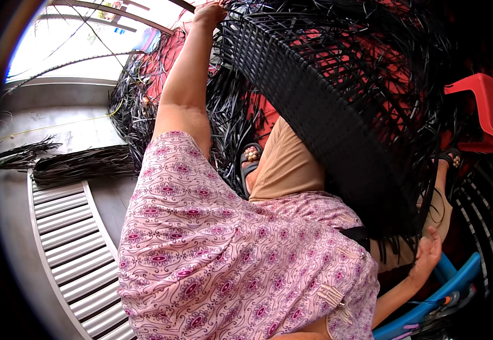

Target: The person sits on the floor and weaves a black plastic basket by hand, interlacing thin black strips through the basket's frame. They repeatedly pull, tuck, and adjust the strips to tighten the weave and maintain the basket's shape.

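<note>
Across my lap slants a black woven panel (320,113) of flat plastic strips, its weave tight along the near band. Long loose strips (365,73) fan out from its far side. My left arm is stretched far forward, and my left hand (209,12) is closed at the panel's upper left corner; its fingertips are partly hidden. Low on the right, my right hand (427,252) is raised with fingers extended, holding nothing that I can see. It is beside the panel's lower end, where short strip ends hang down.
Piles of black strips (127,107) cover the red floor ahead. A red plastic stool (484,107) stands at right, above a blue plastic stool or tray (456,280) with small items. At left are a slatted metal rack (73,243) and a strip bundle (85,165).
</note>
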### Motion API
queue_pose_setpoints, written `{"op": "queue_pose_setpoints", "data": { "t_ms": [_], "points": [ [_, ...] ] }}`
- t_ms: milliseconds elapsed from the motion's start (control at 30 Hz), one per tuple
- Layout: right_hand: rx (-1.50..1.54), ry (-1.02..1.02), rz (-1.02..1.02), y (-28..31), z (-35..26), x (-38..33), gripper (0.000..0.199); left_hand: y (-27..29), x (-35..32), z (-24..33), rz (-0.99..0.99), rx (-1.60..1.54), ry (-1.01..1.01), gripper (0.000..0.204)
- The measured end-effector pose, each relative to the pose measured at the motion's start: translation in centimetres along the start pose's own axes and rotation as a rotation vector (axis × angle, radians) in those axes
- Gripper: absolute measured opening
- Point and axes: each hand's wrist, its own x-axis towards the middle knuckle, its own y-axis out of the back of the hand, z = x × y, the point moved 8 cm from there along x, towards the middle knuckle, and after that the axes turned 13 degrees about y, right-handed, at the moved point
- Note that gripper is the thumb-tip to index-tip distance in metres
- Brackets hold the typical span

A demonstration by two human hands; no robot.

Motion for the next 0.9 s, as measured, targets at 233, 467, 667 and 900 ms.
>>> {"op": "queue_pose_setpoints", "data": {
  "t_ms": [233,467,667,900],
  "points": [
    [0.163,-0.099,0.137,0.1,-0.5,-2.4,0.042,-1.1,-2.8,-3.8,-0.436,-0.487,-0.006,0.011],
    [-0.101,-0.161,0.04,1.4,0.2,-1.2,0.039,-2.8,0.3,-1.8,-0.433,-0.424,0.027,0.008],
    [-0.107,-0.158,0.051,0.9,-1.4,-0.5,0.036,-2.0,-6.1,2.4,0.468,0.322,-0.496,0.034],
    [0.0,-0.069,0.086,0.3,-1.8,-0.6,0.033,-17.2,-36.0,4.1,0.149,0.377,-1.117,0.03]
  ]
}}
